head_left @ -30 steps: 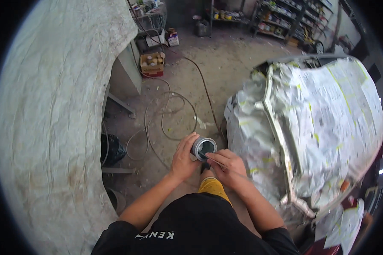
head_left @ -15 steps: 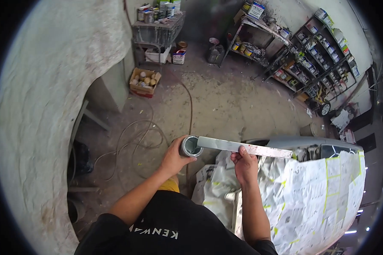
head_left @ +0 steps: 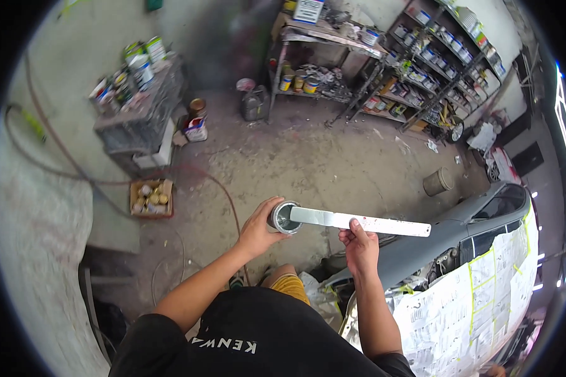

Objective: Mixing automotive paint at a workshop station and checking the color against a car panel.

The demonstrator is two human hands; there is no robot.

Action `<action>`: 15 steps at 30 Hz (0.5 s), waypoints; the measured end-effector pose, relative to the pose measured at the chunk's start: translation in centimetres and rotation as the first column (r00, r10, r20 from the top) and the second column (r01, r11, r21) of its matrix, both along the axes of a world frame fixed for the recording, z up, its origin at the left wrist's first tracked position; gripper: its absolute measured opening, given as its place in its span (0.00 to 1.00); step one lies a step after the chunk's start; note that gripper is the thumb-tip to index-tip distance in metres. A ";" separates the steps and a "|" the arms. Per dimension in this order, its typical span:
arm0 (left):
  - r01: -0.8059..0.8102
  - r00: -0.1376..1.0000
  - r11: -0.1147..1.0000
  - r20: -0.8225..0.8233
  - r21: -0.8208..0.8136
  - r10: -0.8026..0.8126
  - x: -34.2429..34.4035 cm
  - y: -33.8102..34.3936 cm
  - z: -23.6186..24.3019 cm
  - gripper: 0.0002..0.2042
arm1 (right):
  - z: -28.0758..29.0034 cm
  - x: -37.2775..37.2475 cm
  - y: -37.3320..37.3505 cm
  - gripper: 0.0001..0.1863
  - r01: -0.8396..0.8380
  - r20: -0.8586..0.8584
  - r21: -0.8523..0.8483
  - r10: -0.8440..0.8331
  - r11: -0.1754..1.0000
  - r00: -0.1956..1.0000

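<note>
My left hand (head_left: 259, 229) is wrapped round a small paint can (head_left: 275, 220), its mouth tipped toward me. Grey-green paint coats the inside. In my right hand (head_left: 360, 249) is a long flat stirring stick (head_left: 383, 225), pinched between the thumb and fingers near its middle. The stick is whitish with red specks along its right part and smeared grey-green on the left. Its left end reaches over the can's rim into the mouth; whether the tip touches the paint I cannot tell.
A grey car (head_left: 409, 248) partly masked with paper (head_left: 459, 308) stands close on my right. Ahead are a workbench (head_left: 333, 38), a shelf rack of cans (head_left: 446, 63) and a bucket (head_left: 438, 181). A cluttered table (head_left: 138, 119), a cardboard box (head_left: 152, 210) and a hose (head_left: 223, 188) lie left.
My body has turned and moved toward the left and forward, so the room has shifted in view. Both hands keep hold of the can and the stick, which stays at the can's mouth.
</note>
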State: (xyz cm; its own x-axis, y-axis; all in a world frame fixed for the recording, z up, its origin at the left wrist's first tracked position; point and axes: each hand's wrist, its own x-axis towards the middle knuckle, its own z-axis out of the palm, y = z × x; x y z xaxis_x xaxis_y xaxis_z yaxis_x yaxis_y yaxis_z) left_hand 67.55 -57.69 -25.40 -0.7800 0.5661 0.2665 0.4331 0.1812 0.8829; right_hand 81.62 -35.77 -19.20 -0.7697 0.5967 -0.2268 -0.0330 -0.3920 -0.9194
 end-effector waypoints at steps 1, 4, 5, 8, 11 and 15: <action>0.017 0.999 1.000 0.036 -0.010 -0.017 -1.9 2.3 0.3 0.43 | -0.1 -1.4 1.9 0.09 0.021 -0.006 -0.007 -0.021 1.000 1.000; 0.055 0.996 0.998 0.067 -0.028 -0.053 -6.8 9.1 1.1 0.43 | -0.2 -6.1 8.1 0.09 0.051 -0.073 -0.010 -0.052 0.999 0.996; 0.059 0.996 0.998 0.068 -0.031 -0.056 -8.4 11.4 1.3 0.42 | -0.4 -7.6 10.5 0.09 0.041 -0.096 -0.006 -0.041 0.999 0.995; 0.093 0.994 0.994 0.068 -0.055 -0.090 -12.8 18.6 2.5 0.41 | -0.4 -12.2 17.8 0.09 0.025 -0.144 -0.012 -0.027 1.000 0.989; 0.110 0.992 0.992 0.066 -0.066 -0.106 -17.5 25.6 3.6 0.41 | 0.0 -17.2 25.3 0.09 0.003 -0.156 -0.061 -0.013 0.998 0.988; 0.092 0.991 0.995 0.101 -0.045 -0.087 -23.4 34.1 5.2 0.41 | 1.8 -23.8 34.2 0.09 -0.030 -0.138 -0.106 0.015 0.994 0.990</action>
State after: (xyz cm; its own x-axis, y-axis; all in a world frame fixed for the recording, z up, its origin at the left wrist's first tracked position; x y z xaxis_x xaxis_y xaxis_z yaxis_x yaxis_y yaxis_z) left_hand 44.11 -23.61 -20.24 -0.7469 0.6452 0.1611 0.3611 0.1901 0.9130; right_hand 57.77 -1.53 -17.40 -0.8108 0.5568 -0.1806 -0.1455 -0.4906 -0.8591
